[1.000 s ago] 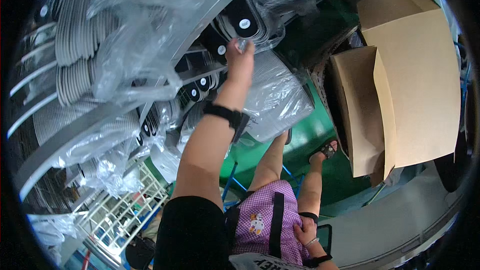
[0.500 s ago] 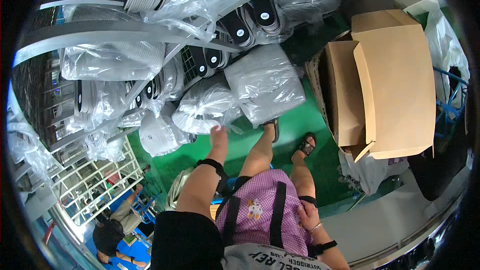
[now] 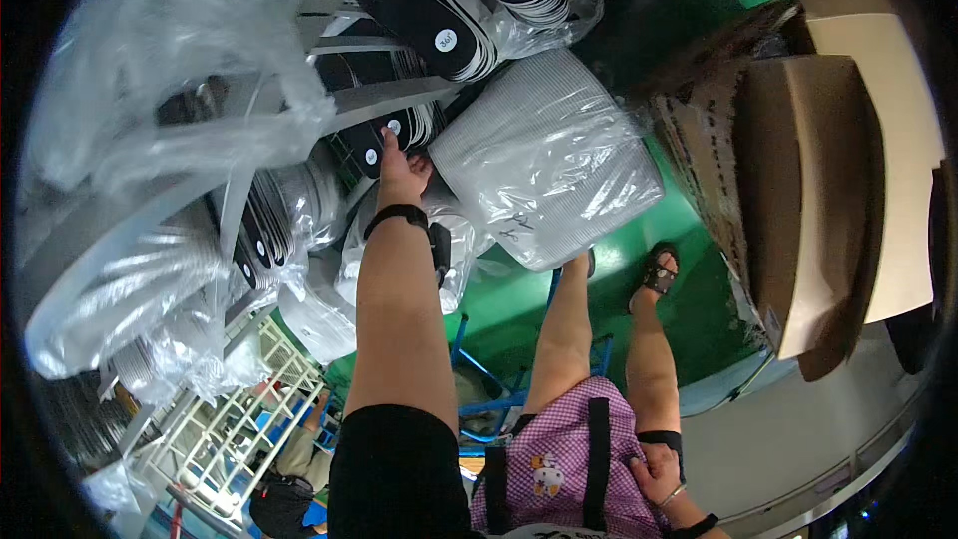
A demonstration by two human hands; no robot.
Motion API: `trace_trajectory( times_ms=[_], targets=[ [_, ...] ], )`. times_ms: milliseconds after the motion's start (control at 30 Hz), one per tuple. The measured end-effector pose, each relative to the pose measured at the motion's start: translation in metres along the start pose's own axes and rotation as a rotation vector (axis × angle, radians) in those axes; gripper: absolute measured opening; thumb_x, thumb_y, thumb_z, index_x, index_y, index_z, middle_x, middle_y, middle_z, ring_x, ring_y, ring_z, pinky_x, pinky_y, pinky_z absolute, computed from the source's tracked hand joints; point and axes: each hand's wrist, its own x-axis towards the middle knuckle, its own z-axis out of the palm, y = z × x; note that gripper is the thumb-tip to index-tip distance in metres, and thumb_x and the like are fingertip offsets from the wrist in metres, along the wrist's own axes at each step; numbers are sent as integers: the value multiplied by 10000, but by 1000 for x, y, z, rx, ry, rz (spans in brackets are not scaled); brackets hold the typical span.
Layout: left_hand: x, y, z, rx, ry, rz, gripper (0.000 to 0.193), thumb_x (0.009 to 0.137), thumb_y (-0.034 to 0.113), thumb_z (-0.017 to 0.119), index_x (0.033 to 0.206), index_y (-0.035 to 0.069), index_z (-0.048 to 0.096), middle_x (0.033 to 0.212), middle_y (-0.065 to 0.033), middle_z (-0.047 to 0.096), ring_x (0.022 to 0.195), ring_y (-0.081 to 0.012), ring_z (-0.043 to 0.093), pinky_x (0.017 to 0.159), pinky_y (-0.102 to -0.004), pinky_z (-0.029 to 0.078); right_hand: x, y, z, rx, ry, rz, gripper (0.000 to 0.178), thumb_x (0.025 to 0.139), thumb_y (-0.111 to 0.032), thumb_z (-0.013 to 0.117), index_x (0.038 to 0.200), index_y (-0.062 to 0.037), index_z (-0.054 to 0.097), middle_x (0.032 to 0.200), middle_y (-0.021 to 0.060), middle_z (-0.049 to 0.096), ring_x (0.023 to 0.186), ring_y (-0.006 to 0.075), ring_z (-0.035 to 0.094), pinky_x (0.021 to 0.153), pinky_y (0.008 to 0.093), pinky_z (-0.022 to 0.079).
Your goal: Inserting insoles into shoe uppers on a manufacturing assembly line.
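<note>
By the grey metal rack (image 3: 374,100), stacks of sole-shaped pieces (image 3: 396,2) are being carried; black top faces with round white labels (image 3: 446,40) are being shown. Some stacks are being enclosed by clear plastic bags (image 3: 175,250), and by loose clear plastic (image 3: 170,90) the rack's upper left part is being partly covered. By the green floor (image 3: 613,309), a sandalled foot (image 3: 659,269) is being supported. Near the rack, a large plastic-wrapped bundle (image 3: 554,160) is being seen; whether it is being borne by the rack or by the floor is not being shown clearly.
</note>
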Motion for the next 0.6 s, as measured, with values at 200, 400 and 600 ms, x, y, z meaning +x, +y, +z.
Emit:
trace_trajectory(
  times_ms=[200,400,600],
  targets=[
    [13,12,11,-202,-10,-228,873,672,470,654,1276,32,201,1286,-179,276,1147,-315,337,929,-493,313,13,-13,-2,-23,-25,-3,305,708,-218,582,955,-41,561,847,136,559,819,321,511,708,404,374],
    [44,10,-3,-229,-440,-334,907,659,457,662,1293,26,178,1321,-165,251,1185,-320,292,965,-498,248,21,-26,-9,-43,-41,25,316,706,-219,589,966,-42,558,856,142,556,818,318,513,719,394,375],
    [35,15,1,-271,-475,-272,732,672,417,627,1238,70,317,1267,-142,317,1135,-281,337,959,-484,252,23,-23,-13,-67,-66,53,341,710,-267,575,979,-58,561,869,136,564,850,306,512,736,399,370]
  ],
)
